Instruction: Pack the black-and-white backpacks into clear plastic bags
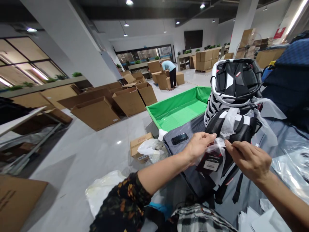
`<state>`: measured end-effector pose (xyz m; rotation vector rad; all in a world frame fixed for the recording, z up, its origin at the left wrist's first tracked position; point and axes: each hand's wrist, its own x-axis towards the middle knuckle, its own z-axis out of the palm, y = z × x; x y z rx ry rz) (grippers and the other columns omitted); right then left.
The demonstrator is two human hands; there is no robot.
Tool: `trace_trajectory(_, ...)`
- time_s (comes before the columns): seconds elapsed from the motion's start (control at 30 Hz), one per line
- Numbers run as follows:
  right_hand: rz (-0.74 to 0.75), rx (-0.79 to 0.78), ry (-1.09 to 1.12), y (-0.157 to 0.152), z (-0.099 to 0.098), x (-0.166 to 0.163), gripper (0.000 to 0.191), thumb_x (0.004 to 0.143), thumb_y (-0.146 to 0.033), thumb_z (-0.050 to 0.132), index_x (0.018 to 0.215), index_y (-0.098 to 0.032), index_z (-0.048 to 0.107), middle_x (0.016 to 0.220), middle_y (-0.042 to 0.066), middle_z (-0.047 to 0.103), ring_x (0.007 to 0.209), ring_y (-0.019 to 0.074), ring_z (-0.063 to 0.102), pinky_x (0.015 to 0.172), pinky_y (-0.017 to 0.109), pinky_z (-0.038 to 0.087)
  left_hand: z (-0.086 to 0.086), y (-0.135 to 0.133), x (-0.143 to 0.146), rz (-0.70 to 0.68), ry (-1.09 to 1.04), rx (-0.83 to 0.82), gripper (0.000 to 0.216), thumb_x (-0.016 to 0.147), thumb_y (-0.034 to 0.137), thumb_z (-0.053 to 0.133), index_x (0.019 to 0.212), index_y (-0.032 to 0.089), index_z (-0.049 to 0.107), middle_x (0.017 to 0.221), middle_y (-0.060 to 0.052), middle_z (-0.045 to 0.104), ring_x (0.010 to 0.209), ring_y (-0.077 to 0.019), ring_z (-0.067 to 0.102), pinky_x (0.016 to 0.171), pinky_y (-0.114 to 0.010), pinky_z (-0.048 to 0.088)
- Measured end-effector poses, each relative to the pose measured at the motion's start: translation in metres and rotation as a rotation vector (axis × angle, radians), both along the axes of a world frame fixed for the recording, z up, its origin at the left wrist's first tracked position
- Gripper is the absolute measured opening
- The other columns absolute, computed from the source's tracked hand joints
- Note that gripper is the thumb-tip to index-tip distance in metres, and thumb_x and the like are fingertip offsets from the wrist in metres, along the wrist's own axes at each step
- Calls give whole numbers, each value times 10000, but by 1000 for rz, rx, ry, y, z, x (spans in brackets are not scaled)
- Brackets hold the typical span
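A black-and-white backpack [231, 93] lies on a grey table [190, 135], partly in clear plastic wrap [267, 119]. My left hand [199, 145] pinches a bit of the white plastic at the bag's near end. My right hand [248, 159] grips the same plastic from the other side, fingers closed. A dark hang tag [210, 162] with a white label dangles just below the two hands.
A black phone [180, 138] lies on the table's left part. A green bin [178, 109] stands beyond it. Open cardboard boxes [130, 100] cover the floor at left. A person in a light blue top [170, 72] bends over boxes far back. Dark blue bags [289, 77] pile at right.
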<state>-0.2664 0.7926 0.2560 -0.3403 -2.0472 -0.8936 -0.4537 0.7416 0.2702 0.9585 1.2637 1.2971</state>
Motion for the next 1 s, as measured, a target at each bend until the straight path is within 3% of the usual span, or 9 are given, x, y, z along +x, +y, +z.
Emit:
trace_trajectory(0.1, 22, -68, 64, 2, -10, 1, 114, 915, -98, 683, 871, -202, 692, 717, -11, 686, 605, 101, 568, 560, 261, 363, 12, 8, 7, -99, -45, -235, 415, 805, 479, 744, 627, 129, 609, 573, 0, 571, 498, -92, 482, 515, -245, 353)
trace_trajectory(0.2, 31, -87, 102, 3, -16, 1, 105, 891, -102, 720, 898, -198, 680, 727, -7, 687, 615, 106, 573, 559, 258, 367, 16, 11, 14, -164, -104, -412, 323, 746, 377, 801, 634, 126, 631, 559, 1, 591, 475, -105, 500, 502, -258, 363)
trace_trajectory(0.27, 15, -81, 117, 2, -17, 1, 115, 877, -109, 744, 873, -193, 665, 722, -10, 681, 602, 101, 564, 551, 256, 363, 14, 10, 13, -212, -156, -415, 300, 688, 364, 847, 682, 126, 665, 577, 4, 618, 493, -108, 529, 524, -254, 393)
trace_trajectory(0.43, -22, -41, 125, -2, -18, -2, 116, 878, -74, 730, 917, -167, 672, 716, -9, 672, 600, 102, 543, 546, 267, 341, 3, 7, 4, -290, -233, -367, 609, 361, 518, 987, 723, 119, 705, 658, -22, 688, 575, -125, 599, 603, -260, 451)
trace_trajectory(0.57, -121, -94, 180, -16, -28, -8, 179, 911, -49, 671, 1049, -163, 685, 762, 10, 685, 627, 108, 542, 562, 272, 331, 2, 7, 2, -289, -220, -342, 641, 301, 523, 990, 683, 110, 683, 628, -21, 662, 549, -111, 570, 582, -249, 419)
trace_trajectory(0.7, -309, -229, 207, -47, -52, -20, 356, 941, -56, 599, 1285, -144, 630, 876, 65, 714, 693, 145, 578, 636, 298, 382, 1, 6, 3, -277, -102, -254, 604, 353, 551, 960, 644, 118, 656, 616, -9, 625, 543, -100, 525, 570, -244, 383)
trace_trajectory(0.83, -199, -412, 159, -84, -86, -10, 391, 972, -74, 490, 1340, -146, 600, 869, 72, 701, 731, 165, 621, 653, 295, 451, -3, 3, 1, -271, 48, -212, 533, 447, 558, 915, 623, 130, 651, 589, 10, 586, 538, -93, 481, 566, -235, 361)
trace_trajectory(0.9, -246, -533, 230, -107, -109, 17, 354, 954, -71, 523, 1269, -183, 638, 852, 44, 693, 694, 145, 627, 629, 264, 478, -4, 0, 0, -253, 124, -217, 499, 490, 550, 898, 619, 135, 655, 584, 8, 591, 542, -99, 485, 565, -230, 368)
trace_trajectory(1.0, -541, -773, 505, -163, -149, 90, 159, 956, -165, 578, 1071, -207, 681, 846, 34, 694, 668, 145, 645, 608, 251, 505, -2, -4, 0, -249, 250, -271, 477, 509, 563, 881, 616, 144, 680, 595, -12, 631, 551, -132, 529, 559, -244, 412)
